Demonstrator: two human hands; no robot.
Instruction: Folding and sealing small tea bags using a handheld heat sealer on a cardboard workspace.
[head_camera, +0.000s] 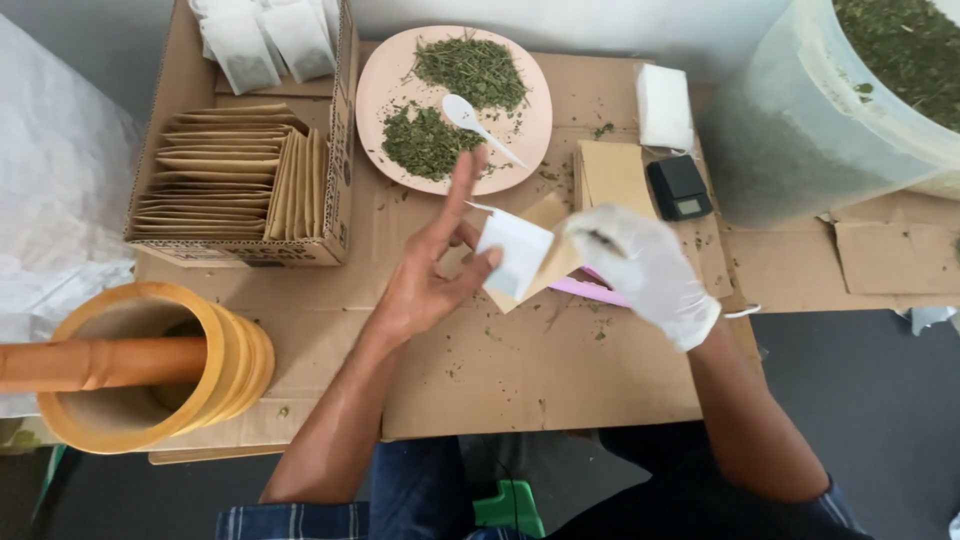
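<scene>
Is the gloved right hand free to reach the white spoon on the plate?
Probably not yet: the right hand is holding a brown envelope. Nothing stands between it and the spoon on the plate.

A small white filter bag (515, 252) — flat, square, papery — is pinched at its left edge between the thumb and fingers (470, 262) of the bare left hand (430, 270), tilted slightly. Just behind it and touching it sits a tan paper envelope (553, 250), angled, its lower right part held by the fingers (600, 235) of the gloved right hand (645, 270) — both pieces are raised above the surface, between the two hands.
</scene>
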